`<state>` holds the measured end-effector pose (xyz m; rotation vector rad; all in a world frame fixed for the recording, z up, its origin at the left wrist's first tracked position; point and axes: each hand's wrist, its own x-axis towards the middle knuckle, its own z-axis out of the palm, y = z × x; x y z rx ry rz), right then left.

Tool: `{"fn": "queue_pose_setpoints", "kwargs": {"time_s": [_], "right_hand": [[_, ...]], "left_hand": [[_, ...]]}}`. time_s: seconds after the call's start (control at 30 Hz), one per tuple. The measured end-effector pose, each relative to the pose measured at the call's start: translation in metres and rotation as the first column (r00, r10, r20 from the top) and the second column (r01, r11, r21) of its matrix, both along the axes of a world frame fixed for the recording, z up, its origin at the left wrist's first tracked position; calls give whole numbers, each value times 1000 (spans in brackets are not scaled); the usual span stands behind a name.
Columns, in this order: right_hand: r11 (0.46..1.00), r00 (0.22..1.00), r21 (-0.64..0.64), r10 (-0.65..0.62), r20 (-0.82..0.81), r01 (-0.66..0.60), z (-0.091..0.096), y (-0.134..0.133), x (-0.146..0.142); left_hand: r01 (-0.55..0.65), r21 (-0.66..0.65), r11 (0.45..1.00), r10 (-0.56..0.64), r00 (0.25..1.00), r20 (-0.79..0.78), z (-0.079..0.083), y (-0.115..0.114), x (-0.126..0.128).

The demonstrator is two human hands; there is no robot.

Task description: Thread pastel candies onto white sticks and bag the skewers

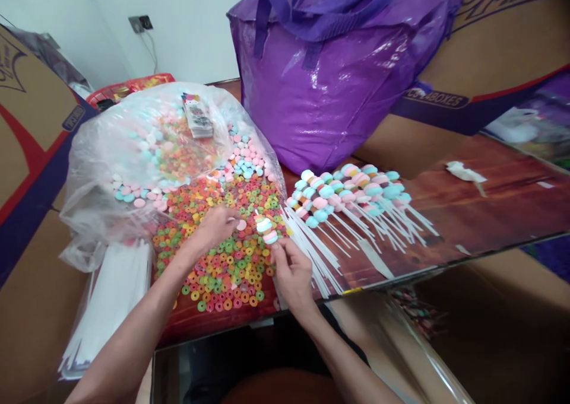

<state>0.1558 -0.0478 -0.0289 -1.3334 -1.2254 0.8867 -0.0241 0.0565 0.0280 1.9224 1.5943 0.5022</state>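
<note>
My right hand (291, 269) pinches a candy skewer (267, 231), a stick threaded with pastel marshmallows and gummy rings, its tip leaning up and to the left. Just left of that tip, my left hand (218, 226) is closed on a small pink marshmallow (241, 225). Both hands hover over a wide spread of colourful gummy rings (236, 267). Behind them lie loose pink, blue and white marshmallows (249, 155), partly under a clear plastic bag (102, 149). Finished-looking candy skewers (351, 190) lie stacked to the right.
Bare white sticks (116, 291) fill a clear pack at the left, and more white sticks (312, 253) lie right of the rings. A purple bag (325, 89) stands behind, between cardboard boxes (507, 54). Small packets (198, 118) rest on the plastic. The table edge (445, 267) runs along the front.
</note>
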Motion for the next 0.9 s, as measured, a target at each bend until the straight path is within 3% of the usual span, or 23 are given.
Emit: {"fn": "queue_pose_setpoints", "kwargs": {"time_s": [0.07,0.13,0.27,0.43,0.63,0.9], "right_hand": [[1000,1000,-5,4,10,-4,-1,0,-1],[1000,1000,-7,3,25,-3,-2,0,-1],[1000,1000,-5,-2,28,2,-2,1,-2],[1000,1000,-4,6,29,-6,0,1,-2],[1000,1000,-10,10,21,-10,1,1,-2],[1000,999,-18,18,48,-17,-1,0,-2]], "left_hand": [[-21,32,999,24,995,-100,0,-2,1],[-61,36,998,64,992,-106,1,-4,0],[-90,1,996,90,992,87,1,-11,-8],[6,-9,1000,-3,972,233,-7,-16,-6],[42,54,998,-45,997,58,-10,-9,8],[66,32,997,-61,991,-120,-10,-8,16]]}}
